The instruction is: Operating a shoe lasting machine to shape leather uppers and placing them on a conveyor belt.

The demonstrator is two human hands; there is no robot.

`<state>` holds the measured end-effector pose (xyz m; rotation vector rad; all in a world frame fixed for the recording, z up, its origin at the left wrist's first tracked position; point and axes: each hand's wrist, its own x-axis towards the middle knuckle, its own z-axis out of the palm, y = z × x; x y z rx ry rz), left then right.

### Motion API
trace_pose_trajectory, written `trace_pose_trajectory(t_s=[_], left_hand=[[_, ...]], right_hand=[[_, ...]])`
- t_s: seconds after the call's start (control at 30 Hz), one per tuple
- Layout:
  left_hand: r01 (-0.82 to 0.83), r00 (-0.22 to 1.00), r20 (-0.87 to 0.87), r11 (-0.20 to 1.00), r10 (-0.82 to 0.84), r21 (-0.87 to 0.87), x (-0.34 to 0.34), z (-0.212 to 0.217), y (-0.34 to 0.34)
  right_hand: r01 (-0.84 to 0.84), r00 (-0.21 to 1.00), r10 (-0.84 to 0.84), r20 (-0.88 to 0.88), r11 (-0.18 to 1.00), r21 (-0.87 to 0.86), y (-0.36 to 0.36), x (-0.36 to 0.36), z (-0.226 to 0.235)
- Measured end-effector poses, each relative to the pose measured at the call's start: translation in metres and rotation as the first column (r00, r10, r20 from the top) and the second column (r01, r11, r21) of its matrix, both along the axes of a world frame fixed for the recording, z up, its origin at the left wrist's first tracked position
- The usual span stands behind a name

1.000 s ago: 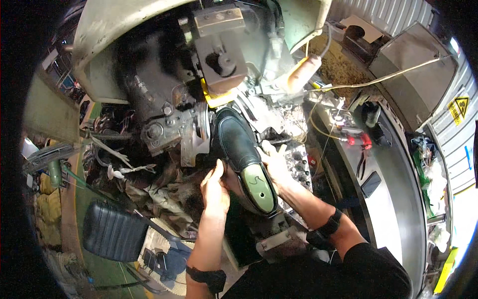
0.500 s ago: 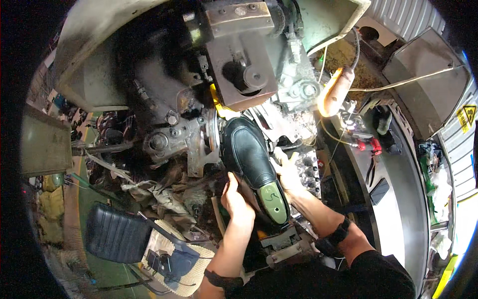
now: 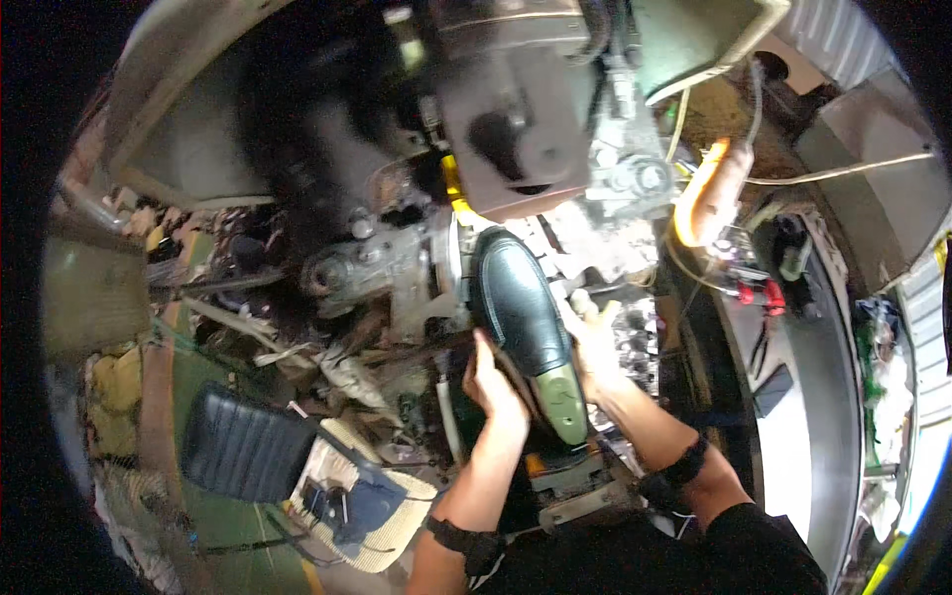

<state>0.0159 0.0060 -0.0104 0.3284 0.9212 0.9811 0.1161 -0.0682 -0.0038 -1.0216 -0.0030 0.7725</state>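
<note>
A black leather shoe upper (image 3: 518,297) sits on a green shoe last (image 3: 561,402), its toe pointing into the machine (image 3: 511,129) beneath a heavy metal block. The last's heel end points toward me. Along the shoe's left side lies my left hand (image 3: 496,390), fingers together against it. On the opposite side my right hand (image 3: 597,355) holds the shoe, with the thumb and fingers partly spread near the metal parts. Both hands steady the shoe between them. The shoe's underside and some of my fingertips are hidden.
An orange-lit lamp (image 3: 706,193) hangs at the right of the machine. Farther right runs a grey bench (image 3: 828,436) with a dark flat object (image 3: 773,389) and a red tool part (image 3: 762,296). A black chair (image 3: 243,446) with a beige seat pad stands at lower left.
The whole view has shifted, so machine, shoe and hands appear farther right and some parts are blurred. Both hands stay at the sides of the shoe, which keeps its place under the block.
</note>
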Motion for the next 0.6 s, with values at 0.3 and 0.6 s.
trace_pose_trajectory(t_s=[0.3, 0.6], left_hand=[[0.062, 0.998, 0.002, 0.998, -0.062, 0.004, 0.003, 0.009, 0.000], [0.290, 0.831, -0.538, 0.717, 0.140, 0.634, -0.110, -0.065, 0.023]], right_hand=[[-0.003, 1.000, 0.003, 0.023, 1.000, -0.011, -0.008, 0.009, -0.004], [0.292, 0.841, 0.123, 0.527, 0.718, -0.632, -0.162, 0.146, -0.157]])
